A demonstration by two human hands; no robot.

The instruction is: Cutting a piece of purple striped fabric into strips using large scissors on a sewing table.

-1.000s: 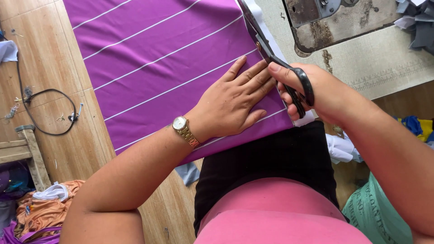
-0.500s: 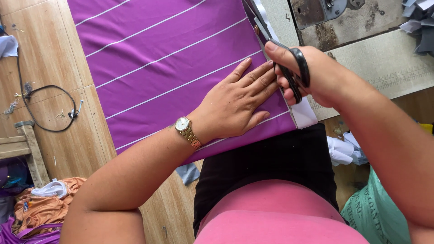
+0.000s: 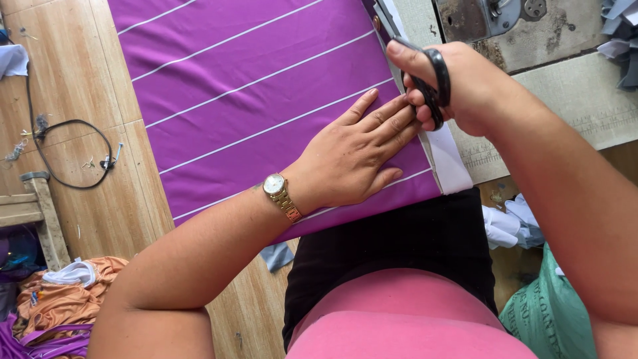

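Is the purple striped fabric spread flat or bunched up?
Spread flat: the purple striped fabric lies smooth on the table, its white stripes straight, with the left hand pressed on it.

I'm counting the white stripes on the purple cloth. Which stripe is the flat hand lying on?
The left hand covers the lowest stripe, nearest the cloth's bottom edge. The other stripes run bare above its fingers.

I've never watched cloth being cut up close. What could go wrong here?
The left hand presses the purple striped fabric with fingertips close to the scissors in the right hand, so a finger could get nicked. The fabric hangs over the table edge and might slide, pulling the cut crooked.
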